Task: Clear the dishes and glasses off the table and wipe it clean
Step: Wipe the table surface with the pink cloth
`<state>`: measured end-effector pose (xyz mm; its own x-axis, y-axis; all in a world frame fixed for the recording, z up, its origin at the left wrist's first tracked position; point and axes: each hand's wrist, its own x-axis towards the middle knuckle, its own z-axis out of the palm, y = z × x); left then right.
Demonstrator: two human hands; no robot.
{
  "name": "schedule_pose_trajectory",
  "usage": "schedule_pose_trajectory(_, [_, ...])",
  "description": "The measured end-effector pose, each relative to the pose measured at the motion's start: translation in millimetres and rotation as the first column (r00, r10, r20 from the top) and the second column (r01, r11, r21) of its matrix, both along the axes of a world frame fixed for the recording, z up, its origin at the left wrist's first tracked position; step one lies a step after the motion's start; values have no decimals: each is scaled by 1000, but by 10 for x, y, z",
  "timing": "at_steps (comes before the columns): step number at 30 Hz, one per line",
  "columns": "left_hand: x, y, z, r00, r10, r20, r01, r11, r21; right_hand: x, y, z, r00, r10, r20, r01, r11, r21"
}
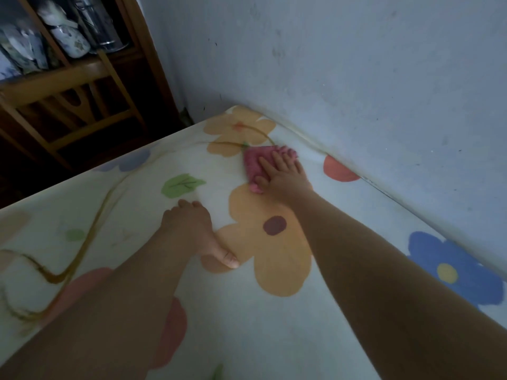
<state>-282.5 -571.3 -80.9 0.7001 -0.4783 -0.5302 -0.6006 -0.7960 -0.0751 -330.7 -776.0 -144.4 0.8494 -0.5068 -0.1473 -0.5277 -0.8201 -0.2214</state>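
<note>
Your right hand (282,175) lies flat, fingers straight, pressing the pink cloth (253,163) onto the floral tablecloth (247,338) close to the wall (356,64); your left hand (190,227) rests apart on the tablecloth, thumb out, grasping nothing.

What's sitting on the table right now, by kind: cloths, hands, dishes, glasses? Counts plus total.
pink cloth: 1
Hands: 2, the left hand and the right hand
Dishes: 0
Glasses: 0
Total: 3, counting only the part of the table that is in view
</note>
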Motion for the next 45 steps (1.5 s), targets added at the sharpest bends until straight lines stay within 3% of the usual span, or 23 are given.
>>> schedule_pose_trajectory(7, [-8, 75, -24, 1000, 23, -20, -24, 998, -56, -1062, -332, 1, 963, -268, -6, 267, 962, -52])
schedule_pose_trajectory(12, [-80, 272, -104, 994, -45, 99, 55, 993, -101, -1455, 35, 10, 908, -417, -47, 416, 909, -38])
schedule_pose_trajectory(16, [-355, 406, -165, 971, -143, 190, 165, 980, -108, -1334, 570, 47, 944, -321, -77, 321, 947, -15])
schedule_pose_trajectory(22, [-1038, 404, -145, 993, -121, -12, 121, 992, -24, -1387, 1142, 47, 998, -38, -41, 37, 999, -38])
schedule_pose_trajectory(24, [-1185, 349, -126, 992, -124, -20, 125, 992, 23, -1576, 997, 58, 999, -26, -26, 26, 1000, 2])
schedule_pose_trajectory(28, [-1240, 270, -108, 990, -137, 7, 137, 988, 72, -2245, 449, -25, 965, -262, -32, 261, 965, -6])
schedule_pose_trajectory(33, [-1221, 286, -139, 990, -139, -14, 140, 989, 47, -3326, 83, 36, 821, -568, -59, 568, 823, -16])
schedule_pose_trajectory(37, [-1224, 301, -132, 990, -139, -1, 139, 990, 38, -3202, 501, 54, 759, -645, -86, 647, 762, -9])
schedule_pose_trajectory(39, [-1236, 309, -119, 992, -128, -5, 128, 991, 32, -2979, 805, 78, 813, -574, -100, 579, 814, 33])
schedule_pose_trajectory(42, [-1291, 358, -95, 994, -110, 2, 110, 994, 4, -2673, 1283, 69, 940, -333, -75, 336, 941, 43])
schedule_pose_trajectory(45, [-1463, 374, -77, 978, -199, 64, 201, 979, -36, -2634, 1287, 68, 975, -212, -73, 214, 976, 31])
